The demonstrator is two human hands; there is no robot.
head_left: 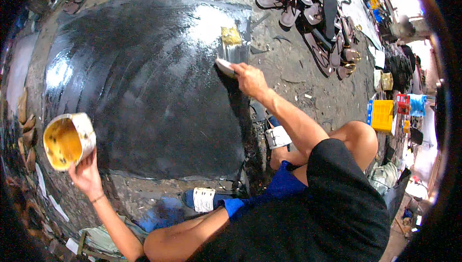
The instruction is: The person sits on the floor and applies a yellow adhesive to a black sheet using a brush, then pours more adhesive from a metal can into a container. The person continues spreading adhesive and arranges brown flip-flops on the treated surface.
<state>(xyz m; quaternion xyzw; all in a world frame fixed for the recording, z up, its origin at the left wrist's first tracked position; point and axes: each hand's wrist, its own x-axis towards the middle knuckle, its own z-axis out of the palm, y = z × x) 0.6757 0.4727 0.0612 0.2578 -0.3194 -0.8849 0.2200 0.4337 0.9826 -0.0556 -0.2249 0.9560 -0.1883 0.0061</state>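
Note:
A large black sheet (pixel 168 112) lies flat on the ground before me, glossy and streaked over its far part and duller near me. My left hand (pixel 86 175) holds up a white tub (pixel 87 134) beyond the sheet's left edge. The tub tilts and shows yellow-brown glue-like liquid (pixel 66 141) with dark specks. In my right hand (pixel 251 82) is a pale, flat spreader (pixel 224 67), its tip at the sheet's right side. A yellow glue-like patch (pixel 231 35) lies just beyond that tip. My fingers cover the spreader's other end.
A heap of sandals (pixel 329 19) lies at the far right. Further right stands a yellow crate (pixel 383 115). My feet wear white-strapped slides (pixel 204 199) close to the sheet's near and right edges. Brown curved pieces (pixel 28 132) line the left side.

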